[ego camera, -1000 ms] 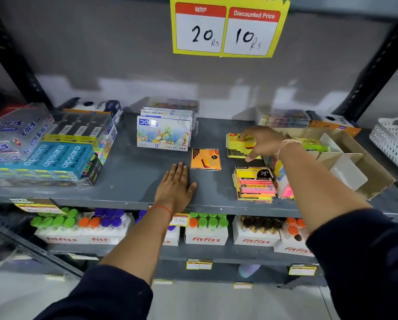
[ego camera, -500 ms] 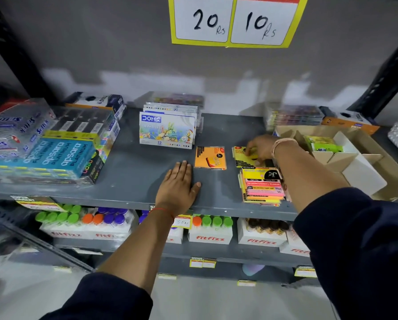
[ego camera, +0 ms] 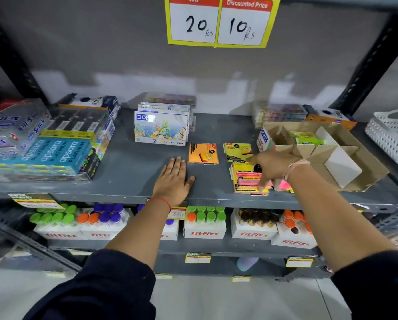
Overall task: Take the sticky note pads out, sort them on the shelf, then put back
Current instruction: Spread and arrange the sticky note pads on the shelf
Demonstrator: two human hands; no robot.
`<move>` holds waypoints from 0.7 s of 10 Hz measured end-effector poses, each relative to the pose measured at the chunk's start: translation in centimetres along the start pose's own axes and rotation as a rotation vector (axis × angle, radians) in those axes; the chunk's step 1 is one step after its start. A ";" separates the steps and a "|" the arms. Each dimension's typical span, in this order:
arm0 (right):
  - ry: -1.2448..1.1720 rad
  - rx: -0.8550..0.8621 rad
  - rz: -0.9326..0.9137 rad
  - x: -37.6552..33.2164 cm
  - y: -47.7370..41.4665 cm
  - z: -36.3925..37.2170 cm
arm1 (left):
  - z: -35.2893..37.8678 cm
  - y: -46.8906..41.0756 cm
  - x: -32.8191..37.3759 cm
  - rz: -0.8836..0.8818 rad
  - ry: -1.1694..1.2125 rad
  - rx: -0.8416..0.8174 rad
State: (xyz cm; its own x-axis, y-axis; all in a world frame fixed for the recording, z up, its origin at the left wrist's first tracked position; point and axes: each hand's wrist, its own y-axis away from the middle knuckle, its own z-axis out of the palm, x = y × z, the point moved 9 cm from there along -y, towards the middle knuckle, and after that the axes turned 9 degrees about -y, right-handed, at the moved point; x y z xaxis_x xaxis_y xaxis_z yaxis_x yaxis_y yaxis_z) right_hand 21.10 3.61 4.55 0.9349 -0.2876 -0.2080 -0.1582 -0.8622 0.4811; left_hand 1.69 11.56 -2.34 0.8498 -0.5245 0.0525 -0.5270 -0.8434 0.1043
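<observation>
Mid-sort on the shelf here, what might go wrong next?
The multicolour pad stack sits close to the shelf's front edge; the right hand spread over it might nudge pads off. A green pad remains in the cardboard box and may get missed.

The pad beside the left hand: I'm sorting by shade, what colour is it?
Orange pad, with black print on its wrapper; the head view shows it plainly.

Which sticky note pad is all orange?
The orange pad, lying flat alone on the shelf just beyond the left hand. The pads near the right hand are yellow or striped.
</observation>
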 end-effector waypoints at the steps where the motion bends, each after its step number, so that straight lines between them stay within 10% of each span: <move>1: -0.094 0.045 -0.048 0.1 -0.1 -0.8 | 0.0 0.1 0.0 0.004 0.000 -0.009; 5: -0.271 0.270 -0.230 -0.5 0.0 -4.3 | -0.3 0.1 0.0 0.002 0.010 0.023; 7: -0.850 0.143 -0.223 0.2 0.0 -4.0 | -0.3 0.1 -0.1 0.003 0.013 0.034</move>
State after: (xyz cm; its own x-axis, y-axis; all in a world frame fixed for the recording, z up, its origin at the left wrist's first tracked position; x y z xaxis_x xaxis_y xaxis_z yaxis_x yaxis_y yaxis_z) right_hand 22.53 5.17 7.91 0.4060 -0.2697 -0.8731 -0.0920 -0.9627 0.2546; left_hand 1.61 11.56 -2.08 0.8481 -0.5257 0.0654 -0.5295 -0.8454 0.0708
